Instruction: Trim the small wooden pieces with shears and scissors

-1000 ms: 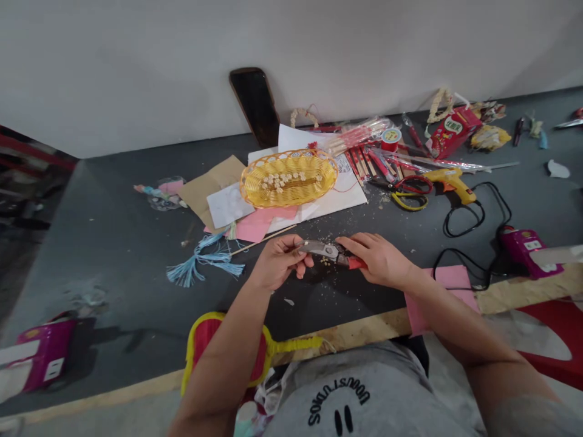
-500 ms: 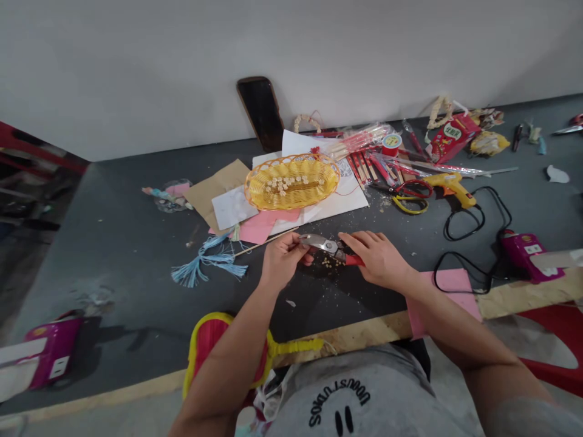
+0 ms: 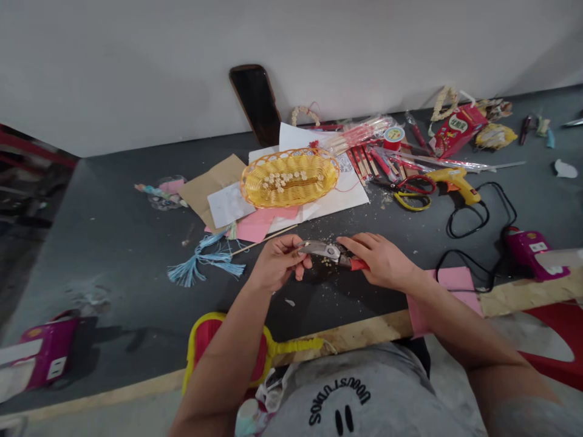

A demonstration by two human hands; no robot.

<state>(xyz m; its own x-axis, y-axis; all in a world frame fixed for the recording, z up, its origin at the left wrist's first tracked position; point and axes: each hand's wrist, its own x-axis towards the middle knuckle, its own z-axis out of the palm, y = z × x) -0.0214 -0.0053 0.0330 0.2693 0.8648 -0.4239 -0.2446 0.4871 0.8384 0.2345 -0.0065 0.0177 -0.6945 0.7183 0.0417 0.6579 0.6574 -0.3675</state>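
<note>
My right hand [image 3: 380, 260] is closed around the red handles of a pair of pruning shears [image 3: 325, 250], whose metal jaws point left. At the tip of the jaws, my left hand [image 3: 283, 258] pinches a small pale piece [image 3: 304, 244], too small to name and partly hidden by the fingers. Small cut crumbs [image 3: 328, 263] lie on the dark table beneath the shears. Beyond the hands, a yellow woven basket [image 3: 291, 197] holds several small pale flower-like pieces [image 3: 283, 179]. A thin stick [image 3: 264, 240] lies just past my left hand.
Blue tassels [image 3: 200, 262] lie left of my hands. To the right are scissors [image 3: 413, 202], a yellow glue gun [image 3: 460, 184] with its black cord, and a purple power socket [image 3: 537, 254]. A phone [image 3: 255, 103] leans on the wall. A red-and-yellow fan [image 3: 207, 331] overhangs the front edge.
My left hand has turned slightly and its lower fingers have uncurled a little at the jaws. The right hand keeps its hold on the shears. The view has shifted slightly.
</note>
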